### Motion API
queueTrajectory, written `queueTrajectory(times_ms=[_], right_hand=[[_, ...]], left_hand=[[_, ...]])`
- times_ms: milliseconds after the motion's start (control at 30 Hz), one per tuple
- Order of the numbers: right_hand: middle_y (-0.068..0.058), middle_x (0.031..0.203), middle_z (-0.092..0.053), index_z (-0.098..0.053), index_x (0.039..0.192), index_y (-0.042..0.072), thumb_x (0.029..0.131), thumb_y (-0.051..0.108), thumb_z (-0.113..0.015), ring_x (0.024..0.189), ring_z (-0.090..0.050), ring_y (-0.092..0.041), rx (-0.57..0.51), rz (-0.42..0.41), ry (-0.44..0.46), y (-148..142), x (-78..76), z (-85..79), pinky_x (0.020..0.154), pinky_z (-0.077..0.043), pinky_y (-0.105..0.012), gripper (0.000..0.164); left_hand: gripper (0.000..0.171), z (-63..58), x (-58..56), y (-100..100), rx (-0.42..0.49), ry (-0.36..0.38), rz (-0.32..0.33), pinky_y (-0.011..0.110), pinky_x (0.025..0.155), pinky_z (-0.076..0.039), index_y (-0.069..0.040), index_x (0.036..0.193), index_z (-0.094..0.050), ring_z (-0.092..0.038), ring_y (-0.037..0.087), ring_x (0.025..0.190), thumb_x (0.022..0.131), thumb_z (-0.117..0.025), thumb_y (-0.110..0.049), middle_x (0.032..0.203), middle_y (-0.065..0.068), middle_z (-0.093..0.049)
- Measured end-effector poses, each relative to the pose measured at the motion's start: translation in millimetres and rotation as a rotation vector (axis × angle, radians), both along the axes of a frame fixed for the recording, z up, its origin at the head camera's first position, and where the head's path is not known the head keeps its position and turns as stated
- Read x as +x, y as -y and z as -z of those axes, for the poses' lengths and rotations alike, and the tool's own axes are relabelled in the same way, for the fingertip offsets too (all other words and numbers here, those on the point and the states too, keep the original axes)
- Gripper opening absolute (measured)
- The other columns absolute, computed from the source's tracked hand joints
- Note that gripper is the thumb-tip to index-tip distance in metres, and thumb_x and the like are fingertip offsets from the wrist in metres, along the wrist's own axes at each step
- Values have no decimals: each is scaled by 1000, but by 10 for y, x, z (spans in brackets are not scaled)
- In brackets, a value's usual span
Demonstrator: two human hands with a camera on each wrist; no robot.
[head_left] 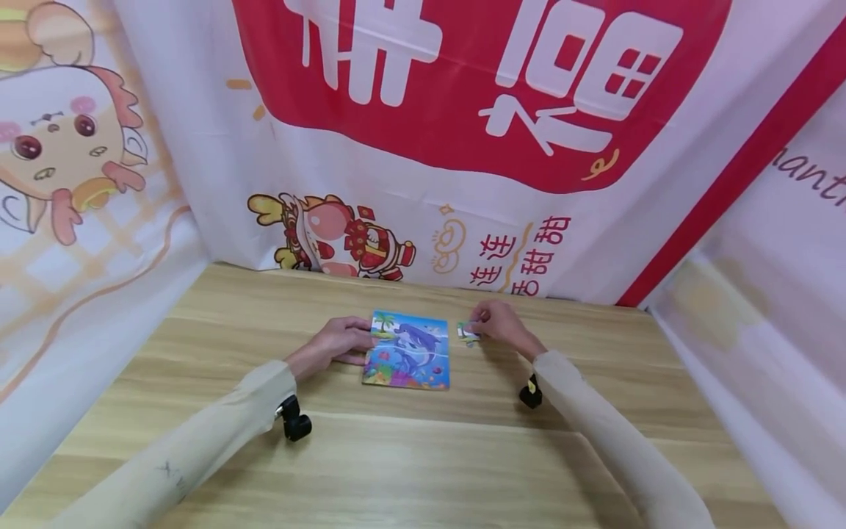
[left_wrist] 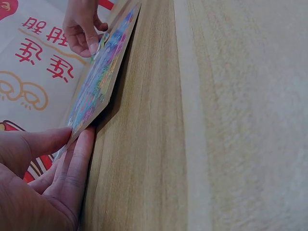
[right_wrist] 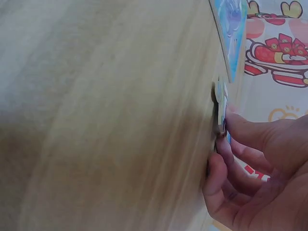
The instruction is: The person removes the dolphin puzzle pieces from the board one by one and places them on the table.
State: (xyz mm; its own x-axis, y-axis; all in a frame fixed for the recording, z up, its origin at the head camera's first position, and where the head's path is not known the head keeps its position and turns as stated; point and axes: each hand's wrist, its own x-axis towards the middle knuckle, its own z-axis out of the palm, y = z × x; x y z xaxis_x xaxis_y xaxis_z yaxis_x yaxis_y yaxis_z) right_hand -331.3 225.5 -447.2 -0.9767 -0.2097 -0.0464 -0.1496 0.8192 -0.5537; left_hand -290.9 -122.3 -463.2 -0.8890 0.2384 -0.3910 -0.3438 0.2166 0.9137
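A square dolphin picture puzzle (head_left: 406,351) in blue and purple lies on the wooden table. My left hand (head_left: 338,340) holds its left edge, thumb on top and fingers beneath, and in the left wrist view the puzzle (left_wrist: 103,72) is raised a little off the wood on that side. To the right, my right hand (head_left: 502,323) pinches a small jigsaw piece (head_left: 466,333) with a palm-tree-like print. The right wrist view has this jigsaw piece (right_wrist: 221,106) between thumb and fingers, just above the table and apart from the puzzle.
The wood-grain table (head_left: 423,463) runs back to a printed white and red cloth (head_left: 423,169). More cloth hangs along the left and right sides. A small black device (head_left: 294,420) is worn at the left wrist, another black device (head_left: 531,393) at the right.
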Motion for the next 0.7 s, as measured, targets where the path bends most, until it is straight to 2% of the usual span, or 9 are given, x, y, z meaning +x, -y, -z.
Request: queueTrajectory(times_ms=[200, 333, 567, 700], right_hand=[[-8, 97, -71, -68, 97, 6, 93, 18, -81, 87, -63, -20, -24, 30, 8, -15, 37, 40, 75, -55, -29, 18], [-9, 96, -70, -68, 99, 4, 94, 16, -80, 87, -62, -20, -40, 24, 23, -5, 50, 49, 73, -54, -28, 18], [-8, 94, -70, -68, 97, 6, 93, 16, -81, 84, -62, -20, -32, 63, 12, -2, 42, 56, 70, -54, -27, 17], [-7, 93, -70, -70, 96, 7, 96, 16, -77, 83, -62, -20, -55, 80, -30, -11, 45, 81, 70, -54, -28, 12]], left_hand=[[52, 17, -21, -22, 8, -1, -13, 28, 71, -67, 2, 145, -53, -73, 14, 86, 98, -73, -9, 119, 19, -73], [51, 20, -16, -8, 9, 8, -12, 28, 70, -67, 3, 145, -52, -73, 13, 83, 99, -72, -8, 120, 18, -74], [52, -12, -21, -4, 22, 13, -5, 28, 71, -67, 2, 145, -53, -74, 13, 81, 98, -73, -9, 116, 17, -76], [52, -7, -13, -8, 20, 6, -3, 27, 69, -67, 3, 146, -52, -75, 13, 78, 99, -72, -9, 115, 17, -76]])
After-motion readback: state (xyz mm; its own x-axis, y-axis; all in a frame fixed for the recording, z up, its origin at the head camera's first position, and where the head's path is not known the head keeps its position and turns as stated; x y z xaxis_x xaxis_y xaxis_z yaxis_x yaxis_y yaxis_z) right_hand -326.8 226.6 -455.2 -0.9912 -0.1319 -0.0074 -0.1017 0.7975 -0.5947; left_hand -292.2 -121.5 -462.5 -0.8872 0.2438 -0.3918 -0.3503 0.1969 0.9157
